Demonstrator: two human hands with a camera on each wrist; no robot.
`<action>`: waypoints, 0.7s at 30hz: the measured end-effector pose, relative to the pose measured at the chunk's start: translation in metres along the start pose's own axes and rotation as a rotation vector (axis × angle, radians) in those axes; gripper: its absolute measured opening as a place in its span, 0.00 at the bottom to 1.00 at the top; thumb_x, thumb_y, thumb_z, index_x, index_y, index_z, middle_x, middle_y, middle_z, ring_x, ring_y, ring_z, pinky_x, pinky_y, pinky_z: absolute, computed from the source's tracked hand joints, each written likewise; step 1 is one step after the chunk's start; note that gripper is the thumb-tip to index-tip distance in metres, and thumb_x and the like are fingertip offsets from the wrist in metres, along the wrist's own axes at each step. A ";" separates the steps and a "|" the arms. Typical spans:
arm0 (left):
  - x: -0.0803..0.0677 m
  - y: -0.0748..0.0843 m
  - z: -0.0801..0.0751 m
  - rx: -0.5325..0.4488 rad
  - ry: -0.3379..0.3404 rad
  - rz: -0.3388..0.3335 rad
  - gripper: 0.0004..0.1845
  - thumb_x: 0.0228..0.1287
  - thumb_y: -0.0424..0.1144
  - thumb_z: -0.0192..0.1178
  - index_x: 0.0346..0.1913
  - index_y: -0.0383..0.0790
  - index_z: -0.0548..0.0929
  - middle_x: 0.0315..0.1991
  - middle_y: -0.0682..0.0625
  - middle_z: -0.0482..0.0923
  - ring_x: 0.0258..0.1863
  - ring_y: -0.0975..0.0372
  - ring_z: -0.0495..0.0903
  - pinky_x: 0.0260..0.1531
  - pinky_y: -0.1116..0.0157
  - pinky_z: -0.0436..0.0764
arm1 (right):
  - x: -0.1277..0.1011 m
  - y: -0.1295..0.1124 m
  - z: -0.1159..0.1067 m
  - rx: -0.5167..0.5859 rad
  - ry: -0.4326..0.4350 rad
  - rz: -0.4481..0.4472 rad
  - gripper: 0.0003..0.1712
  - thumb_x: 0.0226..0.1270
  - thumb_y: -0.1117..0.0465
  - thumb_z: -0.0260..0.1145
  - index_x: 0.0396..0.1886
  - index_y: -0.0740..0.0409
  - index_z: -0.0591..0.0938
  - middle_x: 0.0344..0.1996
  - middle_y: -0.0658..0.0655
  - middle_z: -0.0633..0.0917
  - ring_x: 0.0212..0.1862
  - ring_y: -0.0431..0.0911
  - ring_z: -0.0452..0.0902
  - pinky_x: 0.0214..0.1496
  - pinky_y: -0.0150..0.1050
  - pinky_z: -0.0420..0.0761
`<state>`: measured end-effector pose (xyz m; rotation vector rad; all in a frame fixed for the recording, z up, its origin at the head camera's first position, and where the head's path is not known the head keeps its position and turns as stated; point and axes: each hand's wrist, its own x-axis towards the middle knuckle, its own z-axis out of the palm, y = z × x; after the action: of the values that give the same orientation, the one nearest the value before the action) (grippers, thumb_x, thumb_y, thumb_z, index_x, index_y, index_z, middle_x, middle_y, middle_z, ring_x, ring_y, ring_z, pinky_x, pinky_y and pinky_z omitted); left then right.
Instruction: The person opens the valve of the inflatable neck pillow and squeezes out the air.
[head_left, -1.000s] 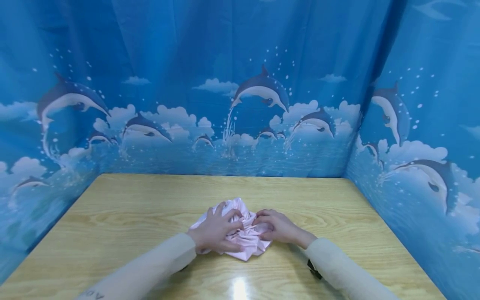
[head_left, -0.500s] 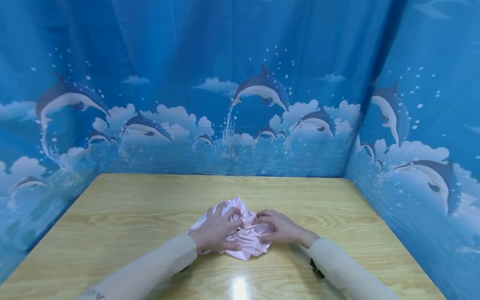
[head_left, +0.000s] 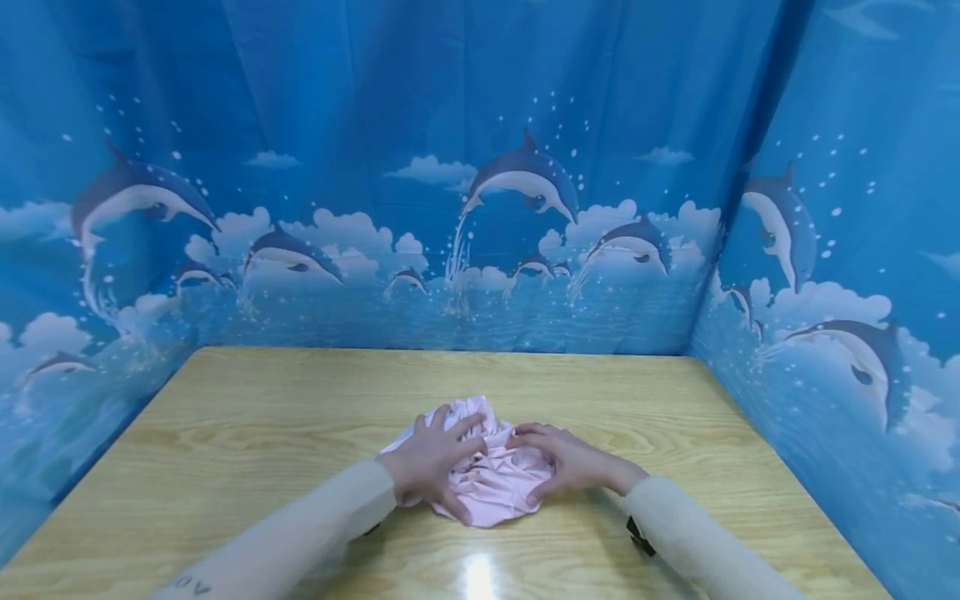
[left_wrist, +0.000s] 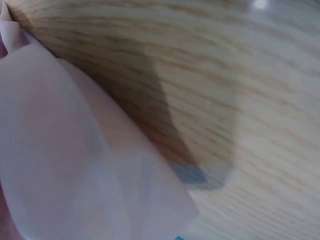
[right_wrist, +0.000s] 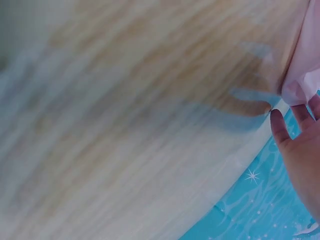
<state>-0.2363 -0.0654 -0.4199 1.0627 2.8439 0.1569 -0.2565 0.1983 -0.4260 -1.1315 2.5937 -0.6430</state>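
Head view: left hand [head_left: 429, 460] and right hand [head_left: 564, 461] both press on a crumpled pink cloth [head_left: 487, 487] between them on the counter [head_left: 247, 433], fingers spread and lightly bent. Since a second ago the thumbs have slid toward the near edge, flattening the bundle. Left wrist view: blurred cloth [left_wrist: 65, 165] on wood. Right wrist view: fingers [right_wrist: 280, 131] touch the cloth's edge.

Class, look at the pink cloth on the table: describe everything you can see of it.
The pink cloth is pale, thin-looking fabric, bunched into a crumpled, creased heap. It lies on the wooden table, near the front edge and about midway across. The left hand rests on its left side with fingers spread over the folds; the right hand presses its right side. Its underside is hidden.
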 end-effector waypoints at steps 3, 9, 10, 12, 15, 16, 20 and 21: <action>0.001 -0.001 0.000 0.003 0.001 0.005 0.47 0.26 0.76 0.60 0.58 0.64 0.68 0.72 0.52 0.47 0.66 0.35 0.48 0.57 0.32 0.52 | -0.002 0.000 0.000 0.014 -0.007 -0.022 0.49 0.39 0.43 0.74 0.64 0.51 0.67 0.67 0.60 0.63 0.66 0.60 0.58 0.64 0.63 0.58; 0.002 -0.002 -0.001 0.009 0.004 0.008 0.45 0.28 0.74 0.61 0.57 0.63 0.69 0.71 0.52 0.51 0.66 0.36 0.51 0.56 0.32 0.54 | -0.004 0.002 0.002 0.067 -0.023 -0.023 0.47 0.44 0.45 0.73 0.66 0.51 0.65 0.69 0.61 0.59 0.67 0.61 0.56 0.65 0.61 0.57; 0.002 -0.002 -0.001 0.005 0.006 0.008 0.45 0.28 0.74 0.61 0.57 0.63 0.69 0.71 0.52 0.51 0.66 0.37 0.51 0.56 0.32 0.54 | -0.004 0.003 0.002 0.072 -0.024 -0.023 0.47 0.45 0.46 0.72 0.66 0.51 0.64 0.69 0.62 0.59 0.67 0.61 0.56 0.65 0.62 0.57; 0.002 -0.003 0.000 -0.005 0.010 0.009 0.44 0.28 0.74 0.61 0.57 0.63 0.69 0.71 0.52 0.51 0.66 0.36 0.51 0.56 0.32 0.53 | -0.004 0.003 0.002 0.064 -0.015 -0.026 0.46 0.46 0.46 0.72 0.66 0.51 0.65 0.68 0.62 0.60 0.67 0.61 0.57 0.64 0.62 0.58; 0.002 -0.003 0.000 -0.014 0.015 0.011 0.44 0.28 0.74 0.61 0.57 0.63 0.69 0.71 0.51 0.51 0.66 0.36 0.50 0.56 0.32 0.53 | -0.004 0.003 0.002 0.024 0.017 -0.036 0.46 0.45 0.46 0.72 0.65 0.52 0.66 0.67 0.61 0.63 0.66 0.60 0.59 0.64 0.60 0.60; 0.002 -0.003 0.000 -0.017 0.017 0.013 0.44 0.28 0.74 0.61 0.57 0.63 0.69 0.71 0.51 0.51 0.66 0.36 0.50 0.56 0.31 0.53 | -0.004 0.003 0.001 0.008 0.032 -0.038 0.46 0.45 0.45 0.72 0.64 0.53 0.67 0.66 0.61 0.65 0.65 0.60 0.61 0.64 0.59 0.61; 0.001 -0.003 0.001 -0.016 0.025 0.019 0.44 0.28 0.74 0.61 0.57 0.63 0.69 0.71 0.51 0.52 0.66 0.35 0.50 0.55 0.31 0.53 | -0.006 0.001 0.000 -0.021 0.084 -0.025 0.45 0.43 0.45 0.73 0.62 0.55 0.68 0.62 0.58 0.70 0.63 0.56 0.64 0.63 0.56 0.64; 0.001 -0.003 0.001 -0.015 0.027 0.019 0.44 0.28 0.74 0.61 0.57 0.63 0.69 0.71 0.51 0.52 0.66 0.35 0.50 0.55 0.31 0.53 | -0.007 0.001 0.000 -0.021 0.096 -0.019 0.45 0.43 0.45 0.73 0.62 0.56 0.69 0.61 0.58 0.70 0.63 0.56 0.65 0.63 0.56 0.65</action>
<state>-0.2391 -0.0666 -0.4214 1.0933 2.8521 0.1951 -0.2524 0.2040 -0.4258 -1.1607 2.6788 -0.6923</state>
